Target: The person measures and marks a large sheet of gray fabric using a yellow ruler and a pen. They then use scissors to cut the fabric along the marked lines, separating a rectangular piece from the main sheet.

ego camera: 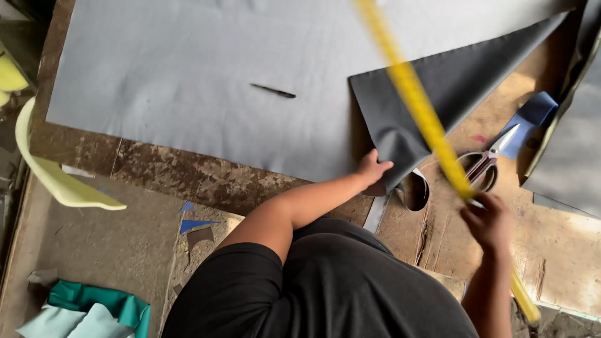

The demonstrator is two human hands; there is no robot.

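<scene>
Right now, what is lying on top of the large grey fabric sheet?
On the grey fabric sheet lies a thin black pen. The folded-over dark corner covers its right part, with the left hand gripping that fold; anything beneath the fold is hidden.

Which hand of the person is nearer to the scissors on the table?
The right hand. It holds the yellow ruler just below the scissors. The left hand is farther away, to their left, gripping the folded grey cloth.
</scene>
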